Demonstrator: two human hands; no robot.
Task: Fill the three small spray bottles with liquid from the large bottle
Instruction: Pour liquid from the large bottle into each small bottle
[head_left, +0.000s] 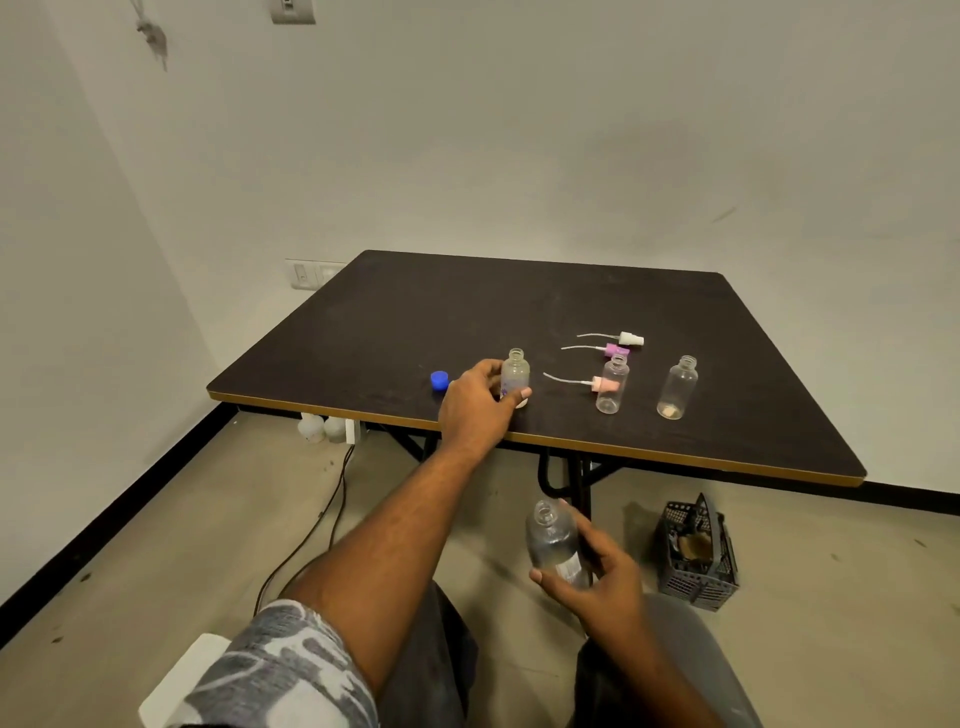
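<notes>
Round blue cap (439, 380) near front edge of dark tabletop (467, 301). My left hand (475, 402) grips leftmost small clear plastic bottle (515, 375) of three. Three pump sprayer heads (617, 351) behind; far half open. Right hand (597, 577) holds uncapped large clear bottle (551, 540) below edge.

Clear glossy plastic small bottles (676, 387) stand on a matt dark table (519, 312) with a pale wood-coloured edge

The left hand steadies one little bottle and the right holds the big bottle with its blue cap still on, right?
Not quite. The head view shows the big bottle open at the neck; the blue cap lies on the table, by the left hand. The rest holds: that hand grips a little bottle, the right hand holds the big one.
</notes>
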